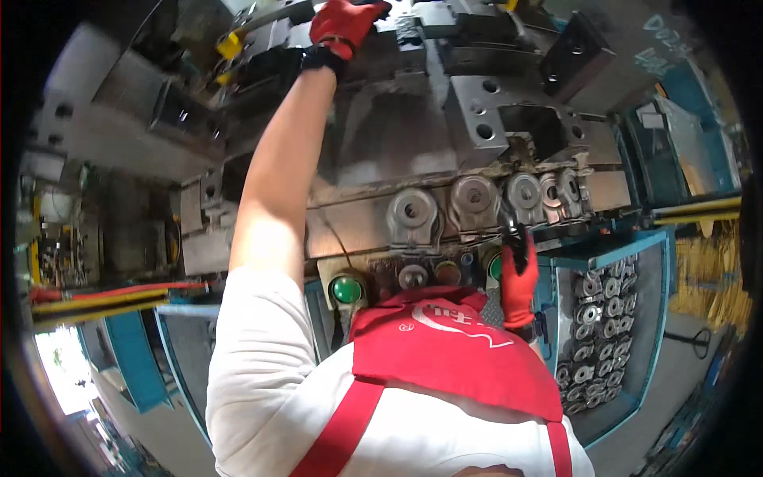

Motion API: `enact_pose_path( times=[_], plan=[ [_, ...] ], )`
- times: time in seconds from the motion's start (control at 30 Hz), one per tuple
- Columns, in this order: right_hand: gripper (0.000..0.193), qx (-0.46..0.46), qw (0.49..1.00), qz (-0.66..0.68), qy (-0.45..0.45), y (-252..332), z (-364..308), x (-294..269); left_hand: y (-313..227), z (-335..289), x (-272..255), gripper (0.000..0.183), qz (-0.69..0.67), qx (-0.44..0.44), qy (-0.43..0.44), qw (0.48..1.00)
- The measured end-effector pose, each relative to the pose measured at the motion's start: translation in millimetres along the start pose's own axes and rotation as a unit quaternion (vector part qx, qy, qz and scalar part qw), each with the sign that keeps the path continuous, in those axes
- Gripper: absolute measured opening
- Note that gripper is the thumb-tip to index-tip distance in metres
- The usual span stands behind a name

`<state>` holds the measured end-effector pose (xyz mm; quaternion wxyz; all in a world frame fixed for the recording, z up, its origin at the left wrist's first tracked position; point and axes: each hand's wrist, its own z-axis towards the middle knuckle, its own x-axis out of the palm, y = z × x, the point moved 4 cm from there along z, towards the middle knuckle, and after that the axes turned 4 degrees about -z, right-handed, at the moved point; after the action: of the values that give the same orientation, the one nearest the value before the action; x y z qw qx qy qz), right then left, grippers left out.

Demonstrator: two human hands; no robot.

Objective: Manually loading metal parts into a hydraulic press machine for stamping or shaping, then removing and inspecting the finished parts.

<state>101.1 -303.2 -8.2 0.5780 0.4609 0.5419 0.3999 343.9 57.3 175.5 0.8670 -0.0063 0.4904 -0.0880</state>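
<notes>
My left hand (347,24), in a red glove with dark fingertips, reaches far forward among the steel die blocks (473,60) of a press. Its fingers point to the right at the picture's top edge; whether they hold anything cannot be made out. On the front ledge stands a row of several round stamped metal parts (412,211), each with a central hole and a flared base. My right hand (518,278), gloved in red and black, is at the ledge's right side. Its dark fingertips close on the lower edge of one stamped metal part (525,193).
Below the ledge is a control panel with a green button (346,289) at left and another green button (496,267) near my right hand. A blue bin (653,318) at right holds many stamped parts. Yellow bars (695,210) flank the press.
</notes>
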Motion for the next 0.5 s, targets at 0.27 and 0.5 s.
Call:
enact_pose_path(
  times=[0.27,0.5],
  plan=[
    [0.1,-0.155,0.869,-0.406,0.236,20,20,133,-74,-258,-96,0.101,-0.306,-0.16,-0.079,0.935],
    [0.114,-0.149,0.808,-0.519,0.237,12,26,173,-33,-411,-59,0.105,-0.121,-0.493,0.088,0.857]
  ],
)
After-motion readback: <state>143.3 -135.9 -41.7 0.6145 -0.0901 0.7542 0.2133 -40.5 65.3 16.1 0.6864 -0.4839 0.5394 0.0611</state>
